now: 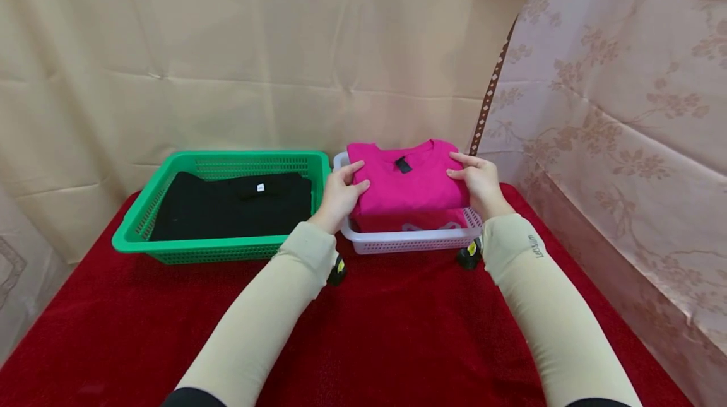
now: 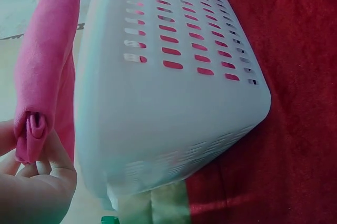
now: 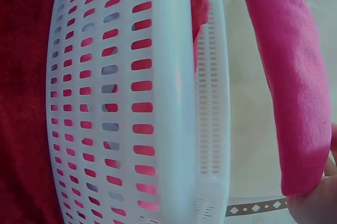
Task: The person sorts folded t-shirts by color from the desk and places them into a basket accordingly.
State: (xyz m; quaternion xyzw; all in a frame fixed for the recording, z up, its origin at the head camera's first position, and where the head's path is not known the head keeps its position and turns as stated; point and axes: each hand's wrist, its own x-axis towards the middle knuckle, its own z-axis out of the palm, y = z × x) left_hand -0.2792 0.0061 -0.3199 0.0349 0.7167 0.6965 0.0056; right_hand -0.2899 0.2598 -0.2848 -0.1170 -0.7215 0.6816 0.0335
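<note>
A folded pink T-shirt (image 1: 411,183) with a dark neck label is held by its two sides over the white basket (image 1: 414,243). My left hand (image 1: 339,195) pinches its left edge, thumb on top; in the left wrist view the fingers curl under the rolled fold of the pink T-shirt (image 2: 47,60). My right hand (image 1: 479,183) grips the right edge, and the right wrist view shows the pink T-shirt (image 3: 295,87) raised clear of the basket rim (image 3: 176,103). Beneath it, more pink-red cloth (image 1: 386,222) with a grey print lies inside the white basket.
Left of the white basket stands a green basket (image 1: 199,246) holding folded black clothing (image 1: 233,208) with a white label. Both baskets sit on a red cloth-covered table (image 1: 397,331). Beige curtain (image 1: 238,47) hangs behind, floral curtain (image 1: 625,110) at the right.
</note>
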